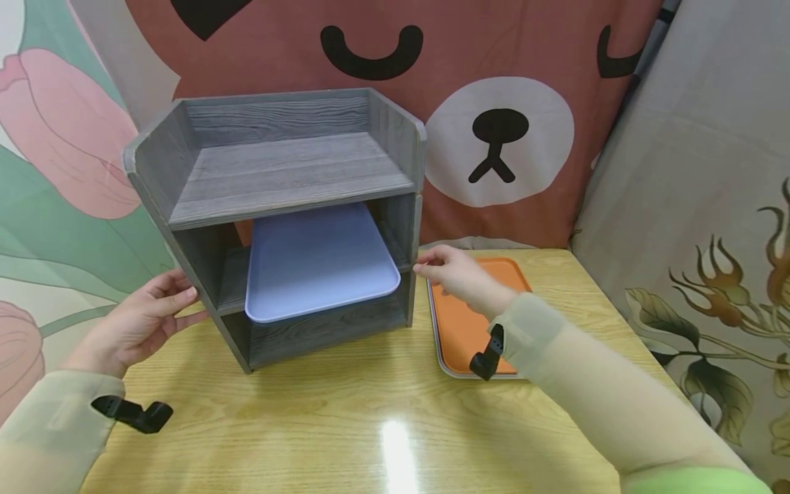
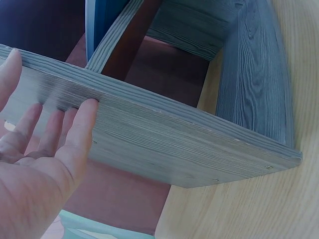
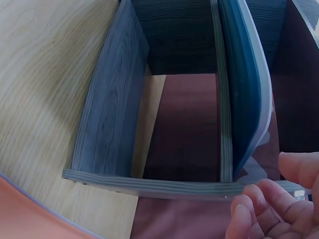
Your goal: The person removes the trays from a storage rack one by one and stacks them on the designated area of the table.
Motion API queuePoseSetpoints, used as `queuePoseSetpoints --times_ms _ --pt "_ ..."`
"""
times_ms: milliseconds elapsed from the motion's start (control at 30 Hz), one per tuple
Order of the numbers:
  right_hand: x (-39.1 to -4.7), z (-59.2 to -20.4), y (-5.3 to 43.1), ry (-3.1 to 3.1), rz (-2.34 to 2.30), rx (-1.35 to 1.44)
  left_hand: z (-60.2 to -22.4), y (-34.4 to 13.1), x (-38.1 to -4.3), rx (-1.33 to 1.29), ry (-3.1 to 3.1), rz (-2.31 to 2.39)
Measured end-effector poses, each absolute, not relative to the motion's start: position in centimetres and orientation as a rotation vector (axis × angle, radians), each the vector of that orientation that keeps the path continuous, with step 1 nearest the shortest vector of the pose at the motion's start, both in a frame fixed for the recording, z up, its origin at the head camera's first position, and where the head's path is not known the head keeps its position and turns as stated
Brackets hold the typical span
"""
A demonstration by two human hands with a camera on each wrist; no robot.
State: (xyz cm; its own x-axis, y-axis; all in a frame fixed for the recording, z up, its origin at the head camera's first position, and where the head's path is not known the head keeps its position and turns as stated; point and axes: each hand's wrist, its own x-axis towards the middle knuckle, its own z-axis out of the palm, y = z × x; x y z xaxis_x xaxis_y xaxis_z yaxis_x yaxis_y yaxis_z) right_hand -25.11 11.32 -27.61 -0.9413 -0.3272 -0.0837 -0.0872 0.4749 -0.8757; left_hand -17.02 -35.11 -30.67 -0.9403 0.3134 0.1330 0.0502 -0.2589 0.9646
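A grey wood-grain shelf unit stands on the table. On its middle board lies a light blue tray, its front end jutting past the shelf's front edge. My left hand is at the unit's left side; in the left wrist view its fingertips touch the outer face of the side panel, with the thumb by the front edge. My right hand is at the right side panel, fingers bent and thumb apart from them in the right wrist view. Whether those fingers press the panel I cannot tell.
An orange tray lies on top of at least one paler tray on the table, right of the unit and under my right forearm. A curtain with a bear print hangs close behind, and another curtain borders the right side.
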Motion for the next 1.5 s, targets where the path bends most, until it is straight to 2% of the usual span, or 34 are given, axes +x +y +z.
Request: queuePoseSetpoints --times_ms 633,1167,1500 --pt "-24.7 -28.1 8.4 2.474 -1.402 -0.385 -30.8 -35.1 -17.0 0.476 1.762 2.339" --pt "-24.5 -27.3 6.8 2.558 -1.359 -0.265 -30.8 -35.2 -17.1 0.452 1.779 2.339" --pt "-24.8 -27.9 6.3 2.591 -1.323 -0.346 -30.8 -35.2 -17.1 0.442 1.781 2.346"
